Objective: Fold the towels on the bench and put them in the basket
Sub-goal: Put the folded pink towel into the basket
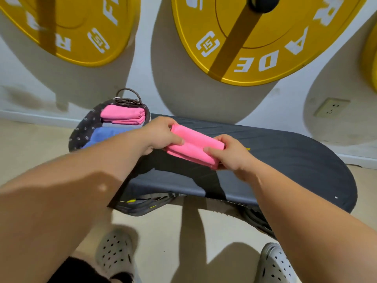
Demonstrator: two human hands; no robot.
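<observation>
At the middle of the dark bench (285,160), a folded pink towel (193,149) is pinched at both ends: the left hand (161,133) grips its 9 o'clock end and the right hand (230,154) its 3 o'clock end, thumbs on top. At 10 o'clock from the towel sits the basket (85,127), holding a folded pink stack (123,115) above a blue towel (104,135). Yellow weight plates (265,48) hang on the wall at 12 o'clock.
</observation>
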